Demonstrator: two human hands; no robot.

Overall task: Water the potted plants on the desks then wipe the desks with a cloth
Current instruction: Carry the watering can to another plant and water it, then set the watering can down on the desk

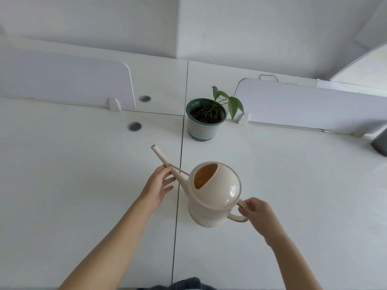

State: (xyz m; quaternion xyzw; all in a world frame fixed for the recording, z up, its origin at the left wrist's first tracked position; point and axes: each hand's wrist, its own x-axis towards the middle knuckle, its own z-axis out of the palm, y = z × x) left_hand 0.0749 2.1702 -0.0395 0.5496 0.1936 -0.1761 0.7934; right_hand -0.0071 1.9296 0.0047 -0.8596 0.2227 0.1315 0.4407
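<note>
Potted plant [206,118] is seen in the head view just above the middle of the frame. It stands on the white tabletop [83,174] beside the dark seam [181,155] where two desks meet. A few green leaves rise from dark soil; whether that soil is wet cannot be told.

Below it, at centre frame, a cream watering can [215,195] is held between both hands, near the pot but apart from it. The left hand [157,185] pinches the spout [165,160] between thumb and forefinger, with the other fingers loosely spread. The right hand [256,210] is curled round the handle [236,217] at the can's lower right. The spout is aimed toward the upper left, away from the pot, and no water is seen leaving it. Whether the can rests on the tabletop or is lifted clear cannot be settled.

The watering of this plant is judged not yet begun, or at most being prepared: the spout would have to be swung over the pot's rim and tipped. No other potted plant is shown, so how many are left cannot be said. No cloth is in view, and the wiping is judged wholly outstanding.

Two white divider screens [62,80] stand along the back edge, with two round cable ports [134,126] at upper left.
</note>
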